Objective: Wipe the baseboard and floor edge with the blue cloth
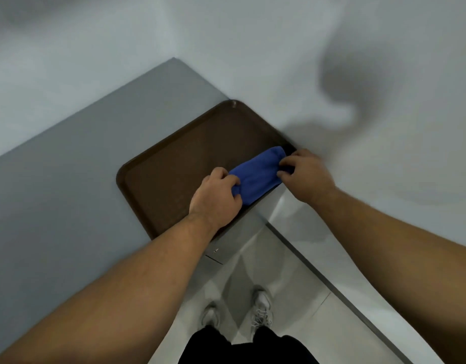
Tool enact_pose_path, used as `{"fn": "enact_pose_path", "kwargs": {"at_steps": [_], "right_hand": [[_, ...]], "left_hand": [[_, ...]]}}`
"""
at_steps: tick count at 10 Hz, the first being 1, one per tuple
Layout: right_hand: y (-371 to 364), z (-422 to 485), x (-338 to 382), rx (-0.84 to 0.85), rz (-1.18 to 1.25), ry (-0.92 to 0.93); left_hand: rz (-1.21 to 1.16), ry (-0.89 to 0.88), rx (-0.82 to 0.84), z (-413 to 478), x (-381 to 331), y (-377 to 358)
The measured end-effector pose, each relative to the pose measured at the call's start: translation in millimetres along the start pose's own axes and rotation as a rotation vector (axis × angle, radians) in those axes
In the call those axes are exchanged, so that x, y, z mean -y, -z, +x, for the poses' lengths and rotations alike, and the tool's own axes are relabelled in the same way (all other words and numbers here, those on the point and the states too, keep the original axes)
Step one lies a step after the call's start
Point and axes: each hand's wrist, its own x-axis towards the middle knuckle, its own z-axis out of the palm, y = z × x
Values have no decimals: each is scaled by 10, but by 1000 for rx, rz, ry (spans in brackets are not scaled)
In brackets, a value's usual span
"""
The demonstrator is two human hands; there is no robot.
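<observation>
A folded blue cloth (258, 174) lies on the near right corner of a brown tray (174, 169), which rests on a grey counter. My left hand (216, 198) grips the cloth's near left end. My right hand (305, 174) pinches its far right end against the wall. Below, a dark baseboard strip (318, 274) runs along the foot of the right wall, where it meets the pale tiled floor (284, 269).
The grey counter (69, 206) fills the left side and butts into a corner of white walls (279, 61). My two feet in white shoes (262, 308) stand on the tiles beside the counter's cabinet front. The wall is close on the right.
</observation>
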Motion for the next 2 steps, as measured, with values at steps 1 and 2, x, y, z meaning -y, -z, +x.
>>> {"fn": "enact_pose_path", "kwargs": {"at_steps": [1,2], "right_hand": [[185,-176,65,26,55,-66],[377,-397,91,-76,91,-153]], "left_hand": [[27,-78,137,3,35,128],[90,-133,213,-22,119,318]]}}
